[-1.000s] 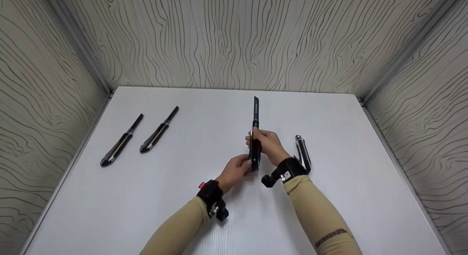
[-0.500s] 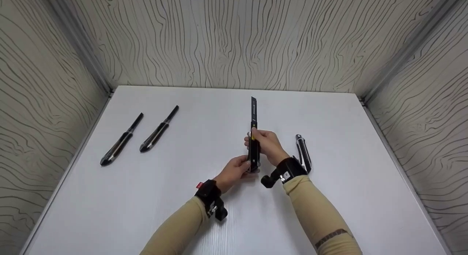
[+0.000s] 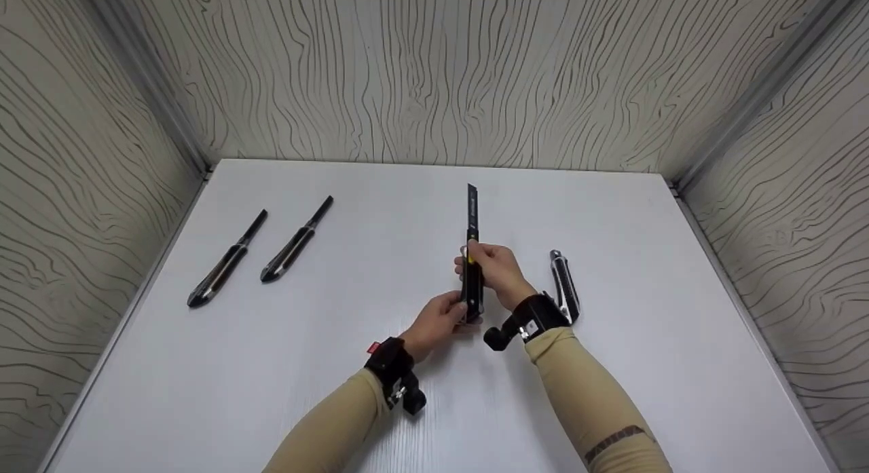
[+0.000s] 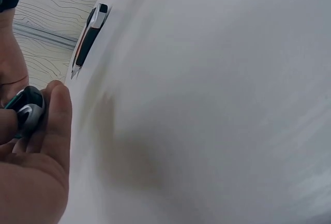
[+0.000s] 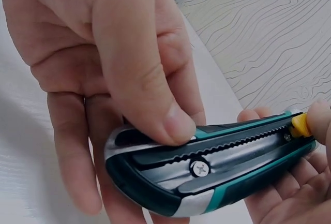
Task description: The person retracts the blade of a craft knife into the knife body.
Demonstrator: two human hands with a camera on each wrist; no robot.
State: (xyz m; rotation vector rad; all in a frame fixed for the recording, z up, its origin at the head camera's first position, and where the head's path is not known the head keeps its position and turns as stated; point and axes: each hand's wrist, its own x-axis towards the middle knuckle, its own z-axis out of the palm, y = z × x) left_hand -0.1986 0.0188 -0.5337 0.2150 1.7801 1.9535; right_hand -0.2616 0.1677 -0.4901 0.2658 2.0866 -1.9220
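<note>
Both hands hold a snap-off utility knife above the table, its long dark blade extended and pointing away from me. My right hand grips the front of the handle, thumb on the yellow slider. At the butt end, my left hand pinches the handle, thumb on top and fingers beneath. A toothed slot and a screw show in the dark and teal handle in the right wrist view. Just right of my right wrist lies another utility knife, with no blade showing.
On the left of the white table lie two more utility knives, one farther left and one nearer the middle, both with blades out. Wood-patterned panels stand behind and on both sides.
Both hands and the knife have shifted slightly toward me. The blade stays extended, and the right thumb remains on the slider. The other knives have not moved.
</note>
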